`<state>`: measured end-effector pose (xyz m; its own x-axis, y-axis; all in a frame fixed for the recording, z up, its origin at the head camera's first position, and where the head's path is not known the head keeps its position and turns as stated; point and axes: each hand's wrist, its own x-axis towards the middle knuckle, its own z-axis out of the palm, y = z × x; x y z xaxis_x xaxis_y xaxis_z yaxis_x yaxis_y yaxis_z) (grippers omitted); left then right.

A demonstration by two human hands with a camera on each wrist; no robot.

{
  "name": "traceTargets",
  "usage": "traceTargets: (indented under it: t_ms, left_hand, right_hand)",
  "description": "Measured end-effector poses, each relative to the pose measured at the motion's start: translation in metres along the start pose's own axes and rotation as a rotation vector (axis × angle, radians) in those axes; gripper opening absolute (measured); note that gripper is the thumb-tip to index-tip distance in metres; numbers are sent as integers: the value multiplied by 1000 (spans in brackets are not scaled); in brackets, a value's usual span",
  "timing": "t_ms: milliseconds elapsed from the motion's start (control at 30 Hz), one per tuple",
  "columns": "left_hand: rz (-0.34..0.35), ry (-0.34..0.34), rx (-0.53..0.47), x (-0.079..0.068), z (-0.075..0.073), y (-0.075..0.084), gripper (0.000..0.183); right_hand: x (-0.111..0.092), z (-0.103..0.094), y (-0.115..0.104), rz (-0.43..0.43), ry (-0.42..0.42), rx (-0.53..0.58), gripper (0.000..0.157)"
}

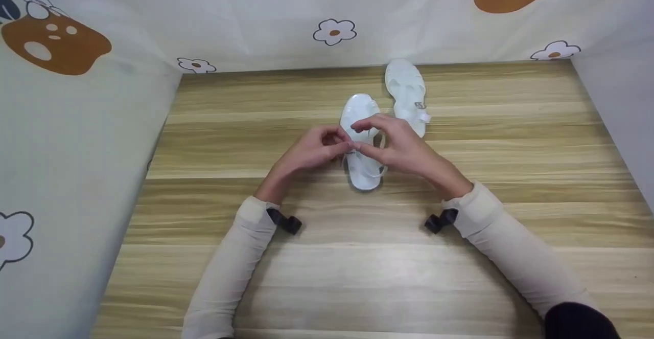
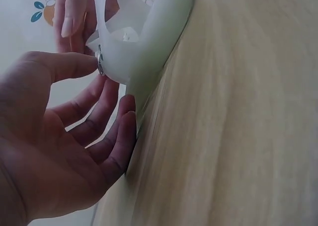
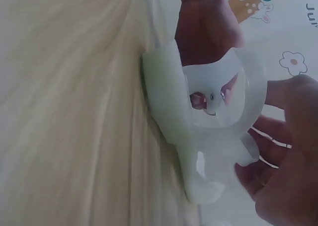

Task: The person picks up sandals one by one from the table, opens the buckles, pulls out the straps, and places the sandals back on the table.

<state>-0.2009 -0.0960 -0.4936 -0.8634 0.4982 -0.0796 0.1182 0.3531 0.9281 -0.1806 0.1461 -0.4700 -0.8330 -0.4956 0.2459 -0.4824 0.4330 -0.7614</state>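
Note:
A white sandal (image 1: 364,178) lies on the wood-grain surface between both hands, a strap looping above its sole. At its side, my left hand (image 1: 319,147) pinches the strap by a small metal buckle (image 2: 100,61), thumb on the buckle and fingers beneath. My right hand (image 1: 403,144) arches over the sandal from the other side. Its thumb tip meets the left fingertips at the strap, while its index finger is raised and bent apart from the thumb. In the right wrist view, the translucent strap (image 3: 256,87) partly covers the right hand's fingers.
A second white sandal (image 1: 406,86) lies behind and to the right, near the back wall, with a metal buckle (image 1: 420,105) at its side. Patterned cloth (image 1: 255,22) hangs along the back and left edges of the wood-grain surface (image 1: 230,124).

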Motion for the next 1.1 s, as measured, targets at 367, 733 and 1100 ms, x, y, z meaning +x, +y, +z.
traceTargets:
  t_ms: [367, 733, 1100]
  left_hand:
    - [51, -132, -162, -5, -16, -20, 21]
    - [83, -102, -273, -7, -14, -30, 32]
    - [152, -31, -211, -6, -14, -26, 26]
  right_hand:
    - [2, 4, 9, 120, -137, -27, 21]
    - [1, 9, 14, 101, -113, 4, 22]
    - [2, 12, 13, 72, -73, 29, 20]
